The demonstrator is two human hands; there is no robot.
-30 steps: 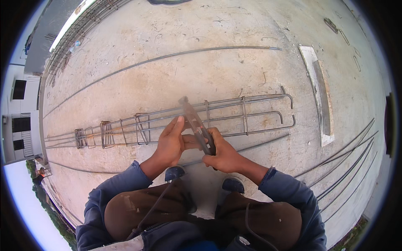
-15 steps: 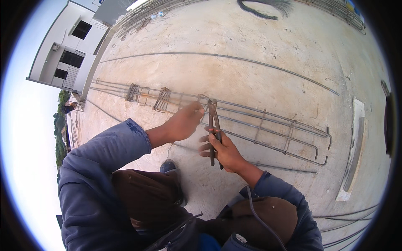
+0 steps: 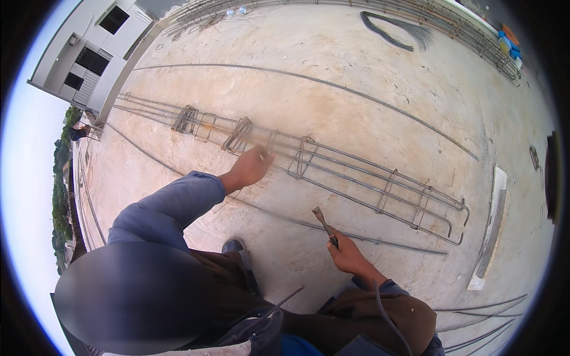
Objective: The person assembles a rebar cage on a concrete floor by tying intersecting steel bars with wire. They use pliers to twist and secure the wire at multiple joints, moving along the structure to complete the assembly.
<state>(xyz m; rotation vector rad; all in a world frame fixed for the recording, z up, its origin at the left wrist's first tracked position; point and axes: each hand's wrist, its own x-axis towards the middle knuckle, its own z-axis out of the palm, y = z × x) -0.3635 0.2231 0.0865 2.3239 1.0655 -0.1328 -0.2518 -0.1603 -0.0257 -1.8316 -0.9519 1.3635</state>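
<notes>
A long rebar cage [image 3: 347, 174] of parallel bars with square stirrups lies across the concrete in front of me. My left hand [image 3: 249, 168] is over its near side, fingers curled in, beside a smeared stirrup [image 3: 271, 141]. Whether the fingers grip that stirrup is unclear; a thin wire seems to trail below the hand. My right hand [image 3: 349, 255] is closed round the handles of end-cutting pincers [image 3: 323, 221], held nearer to me, apart from the cage, jaws pointing away. Just right of my left hand stands another stirrup [image 3: 301, 157] on the bars.
Bunched stirrups [image 3: 238, 135] sit further left on the cage. Loose bars lie beyond it [image 3: 309, 77] and on its near side [image 3: 380, 240]. A coil of black wire [image 3: 389, 34] lies far off, a pale board [image 3: 488, 228] at right. My shoe [image 3: 236, 246] is close by.
My right hand has drawn the pincers back from the cage, toward me and to the right. My left hand has moved left along the bars. The view has shifted slightly.
</notes>
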